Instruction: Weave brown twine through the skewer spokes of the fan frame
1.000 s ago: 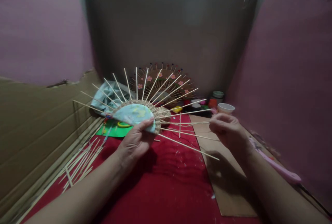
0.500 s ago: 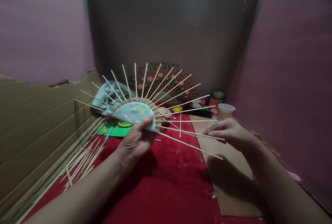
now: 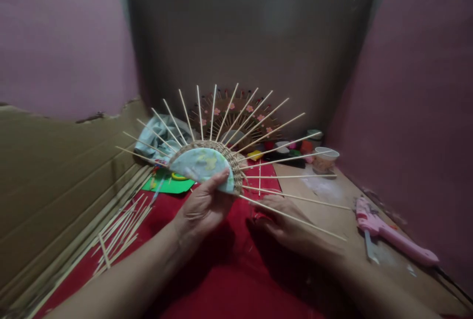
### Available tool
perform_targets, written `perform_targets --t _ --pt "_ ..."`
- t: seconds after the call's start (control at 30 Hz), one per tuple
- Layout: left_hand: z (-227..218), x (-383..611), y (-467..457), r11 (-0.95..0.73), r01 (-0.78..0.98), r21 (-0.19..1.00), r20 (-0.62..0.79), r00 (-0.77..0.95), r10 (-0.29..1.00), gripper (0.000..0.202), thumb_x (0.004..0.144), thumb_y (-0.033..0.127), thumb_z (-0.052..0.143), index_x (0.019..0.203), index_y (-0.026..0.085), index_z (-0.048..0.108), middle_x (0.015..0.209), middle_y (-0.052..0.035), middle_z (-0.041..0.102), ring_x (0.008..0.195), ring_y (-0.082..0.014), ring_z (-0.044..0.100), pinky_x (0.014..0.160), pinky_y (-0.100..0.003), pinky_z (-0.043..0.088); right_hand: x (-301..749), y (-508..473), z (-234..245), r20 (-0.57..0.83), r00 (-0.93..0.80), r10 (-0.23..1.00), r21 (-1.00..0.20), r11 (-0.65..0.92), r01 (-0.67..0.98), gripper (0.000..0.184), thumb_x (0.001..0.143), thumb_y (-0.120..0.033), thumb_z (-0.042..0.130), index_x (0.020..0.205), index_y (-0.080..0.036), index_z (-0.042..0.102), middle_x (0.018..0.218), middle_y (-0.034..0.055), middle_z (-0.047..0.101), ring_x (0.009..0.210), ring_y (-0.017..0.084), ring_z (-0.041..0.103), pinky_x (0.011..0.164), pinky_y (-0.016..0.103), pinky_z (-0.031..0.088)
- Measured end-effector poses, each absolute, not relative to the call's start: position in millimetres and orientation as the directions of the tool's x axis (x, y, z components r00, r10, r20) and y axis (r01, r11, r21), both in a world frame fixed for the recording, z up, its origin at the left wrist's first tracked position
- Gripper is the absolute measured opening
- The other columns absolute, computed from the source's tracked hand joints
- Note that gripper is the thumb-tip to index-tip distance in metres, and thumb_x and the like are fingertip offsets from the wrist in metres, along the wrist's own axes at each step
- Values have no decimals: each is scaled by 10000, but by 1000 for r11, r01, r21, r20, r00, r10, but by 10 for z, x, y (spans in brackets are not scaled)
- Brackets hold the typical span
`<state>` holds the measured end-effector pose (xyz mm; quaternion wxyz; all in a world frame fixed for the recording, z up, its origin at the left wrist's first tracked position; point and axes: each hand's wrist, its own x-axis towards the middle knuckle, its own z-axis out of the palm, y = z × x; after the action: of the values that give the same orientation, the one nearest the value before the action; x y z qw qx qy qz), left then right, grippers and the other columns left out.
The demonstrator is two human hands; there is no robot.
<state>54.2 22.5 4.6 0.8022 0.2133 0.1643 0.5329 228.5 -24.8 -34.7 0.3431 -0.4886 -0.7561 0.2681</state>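
Observation:
My left hand (image 3: 207,205) is closed on the lower right edge of a half-round fan piece (image 3: 201,163), thumb on its front. The piece has a pale blue patterned face, a woven twine rim (image 3: 236,168) and thin wooden sticks (image 3: 254,117) spreading outward like rays. Under the lowest right-hand sticks is my right hand (image 3: 283,220), its fingers curled and partly hidden by a stick. What those fingers hold, if anything, I cannot make out.
Loose sticks (image 3: 121,235) lie on the red cloth (image 3: 221,279) at left. A green sheet (image 3: 170,183) is behind them. A pink glue gun (image 3: 395,240) and a plastic cup (image 3: 325,161) sit at right. Against the back board stands a flower-decorated fan piece (image 3: 231,107).
My right hand has moved left and down from the stick ends to below the sticks near the rim. The fan piece sits slightly farther right. The glue gun now shows.

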Motion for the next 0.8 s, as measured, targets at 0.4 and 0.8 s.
perform_targets --t 0.4,0.8 --pt "16 542 239 343 -785 516 -72 360 930 238 751 26 489 937 129 595 793 -58 648 762 -152 615 742 -285 511 2215 -264 -342 25 -366 930 -950 -92 -299 204 752 -305 600 925 -198 612 517 -49 507 446 65 460 477 205 379" --pt "5 513 294 308 -788 533 -48 335 941 271 732 32 537 979 137 578 859 -76 646 815 -170 612 766 -306 507 2787 -210 -91 -11 -263 965 -997 11 82 230 674 -295 673 855 -156 702 518 -13 499 459 50 342 416 196 222"
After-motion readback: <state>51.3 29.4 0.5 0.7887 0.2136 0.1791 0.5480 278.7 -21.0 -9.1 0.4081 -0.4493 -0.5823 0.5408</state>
